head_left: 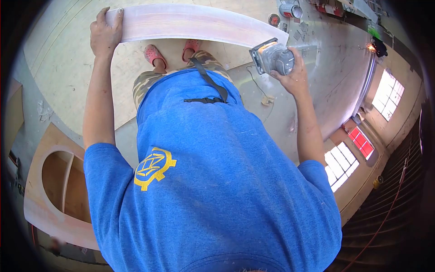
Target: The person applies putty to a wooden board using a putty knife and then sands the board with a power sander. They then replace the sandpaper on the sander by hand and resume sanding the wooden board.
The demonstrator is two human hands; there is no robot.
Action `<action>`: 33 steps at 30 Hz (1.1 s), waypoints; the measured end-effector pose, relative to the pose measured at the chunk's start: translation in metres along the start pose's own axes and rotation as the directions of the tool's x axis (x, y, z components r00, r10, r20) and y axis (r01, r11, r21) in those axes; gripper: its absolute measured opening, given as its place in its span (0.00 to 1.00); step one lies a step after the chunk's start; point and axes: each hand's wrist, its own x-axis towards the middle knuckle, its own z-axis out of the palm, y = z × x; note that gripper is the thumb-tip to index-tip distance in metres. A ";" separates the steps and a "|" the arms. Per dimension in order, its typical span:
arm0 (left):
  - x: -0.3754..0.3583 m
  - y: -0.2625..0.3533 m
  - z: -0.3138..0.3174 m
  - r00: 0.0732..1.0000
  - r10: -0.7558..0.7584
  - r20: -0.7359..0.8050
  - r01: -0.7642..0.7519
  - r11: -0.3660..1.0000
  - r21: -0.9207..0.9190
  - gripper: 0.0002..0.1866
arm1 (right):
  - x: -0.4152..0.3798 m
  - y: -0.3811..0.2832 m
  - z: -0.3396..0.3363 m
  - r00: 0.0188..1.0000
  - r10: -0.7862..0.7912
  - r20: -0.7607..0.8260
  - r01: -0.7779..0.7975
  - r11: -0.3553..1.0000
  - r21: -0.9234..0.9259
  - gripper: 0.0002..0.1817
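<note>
A long, curved board (190,20) with a whitish-pink, dusty face stretches across the top of the head view. Its left end is gripped by my left hand (106,34), thumb on the near face and fingers over the edge. At the board's right end, my right hand (294,75) is wrapped round the grey body of an electric sander (283,61). The sander is tilted, its square pad facing left, close to the board's lower right corner. A cord (258,84) hangs below it.
A paint can (290,10) and a small round tin (274,19) stand on the floor at the upper right, with scattered sanding sheets (300,34) nearby. A wooden panel with an oval opening (34,195) is at the left. Bright sparks (371,47) show far right.
</note>
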 end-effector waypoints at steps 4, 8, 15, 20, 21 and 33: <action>-0.006 -0.002 -0.003 1.000 0.021 -0.023 -0.021 1.000 -0.011 0.34 | 0.001 -0.032 0.020 0.988 0.092 -0.123 -0.091 0.996 0.012 0.52; -0.002 -0.016 0.005 0.999 0.039 -0.003 -0.039 0.999 -0.017 0.34 | 0.037 -0.074 0.023 0.955 0.273 -0.117 -0.266 0.961 0.075 0.51; 0.007 -0.066 0.004 0.974 -0.114 0.198 0.214 0.756 -0.619 0.26 | 0.083 -0.127 0.037 0.991 0.106 -0.085 -0.107 0.994 -0.010 0.54; -0.003 -0.087 0.015 0.905 -0.048 0.423 0.425 0.180 -0.887 0.17 | 0.099 -0.188 0.060 0.989 -0.129 -0.066 0.130 0.991 0.014 0.54; -0.003 -0.090 0.018 0.901 -0.031 0.433 0.433 0.134 -0.891 0.16 | 0.103 -0.202 0.065 0.988 -0.150 -0.047 0.150 0.989 -0.001 0.54; -0.019 -0.085 0.014 0.776 -0.034 0.630 0.614 0.269 -0.742 0.24 | 0.151 -0.307 0.086 0.984 -0.171 0.051 0.176 0.979 -0.103 0.50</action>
